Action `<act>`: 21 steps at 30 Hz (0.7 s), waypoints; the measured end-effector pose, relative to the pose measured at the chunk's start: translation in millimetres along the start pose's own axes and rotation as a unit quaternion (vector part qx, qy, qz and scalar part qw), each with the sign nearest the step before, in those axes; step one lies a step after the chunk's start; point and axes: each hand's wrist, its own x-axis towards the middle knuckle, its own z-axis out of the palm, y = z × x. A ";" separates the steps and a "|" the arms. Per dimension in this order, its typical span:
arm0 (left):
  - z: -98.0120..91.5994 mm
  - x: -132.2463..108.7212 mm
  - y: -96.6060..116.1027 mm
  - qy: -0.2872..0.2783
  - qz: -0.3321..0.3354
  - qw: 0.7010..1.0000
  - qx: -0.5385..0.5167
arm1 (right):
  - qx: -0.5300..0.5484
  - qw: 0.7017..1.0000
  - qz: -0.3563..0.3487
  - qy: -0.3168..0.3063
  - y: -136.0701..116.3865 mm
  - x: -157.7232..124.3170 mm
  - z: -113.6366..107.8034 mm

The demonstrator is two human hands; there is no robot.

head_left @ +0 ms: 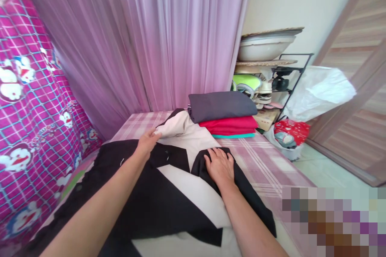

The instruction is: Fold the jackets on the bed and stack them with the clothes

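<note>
A black and cream garment (144, 200), which looks like a jacket or shirt, lies spread over the plaid cloth in front of me. My left hand (148, 141) pinches the edge of a cream part near its far end, fingers closed on the fabric. Part of that cream cloth is lifted into a fold beside the fingertips. Palm down, my right hand (220, 164) rests on a folded black sleeve (250, 196) with its fingers stretched out. My forearms hide some of the garment.
Behind the garment is a stack of folded clothes: dark grey (223, 104), red (232, 123) and teal (235, 135). A rack (289, 84) with basins and shoes stands at the back right, beside white bags (319, 88). Purple curtains (169, 40) and a pink cartoon-print cloth (36, 120) hang around.
</note>
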 end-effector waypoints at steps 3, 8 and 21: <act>-17.1 -42.2 -13.9 -0.020 0.017 0.999 -0.021 | 0.035 0.999 0.000 0.036 2.0 -0.9 -1.1; -34.4 -93.7 -33.0 -0.088 0.119 0.986 0.071 | 0.155 0.972 0.007 0.174 3.4 8.3 -38.2; -45.1 -155.3 -25.3 -0.169 0.350 0.848 0.359 | -0.025 0.981 -0.056 -0.184 -110.6 6.8 -100.5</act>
